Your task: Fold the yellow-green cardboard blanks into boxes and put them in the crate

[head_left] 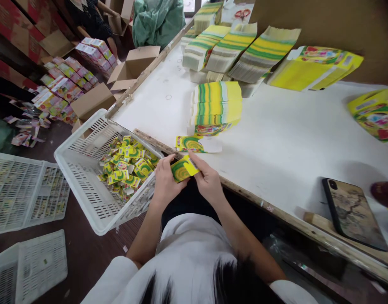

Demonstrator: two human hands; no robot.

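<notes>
Between my two hands, just off the table's front edge, is a small yellow and green carton (182,169). My left hand (167,179) grips its left end, fingers wrapped round it. With thumb and fingers, my right hand (208,177) pinches the right end. A flat printed carton blank (197,144) lies on the table right beyond my hands. Behind it a fanned stack of yellow and green blanks (216,103) rests on the white tabletop. To my left, a white plastic basket (83,177) holds many small yellow cartons (126,162).
More stacks of blanks (263,52) line the back of the table (295,139). A phone (354,213) leans at the right edge. Other white crates (44,266), open cardboard boxes (137,65) and piled pink cartons (67,84) stand on the floor at left, near another person (94,21).
</notes>
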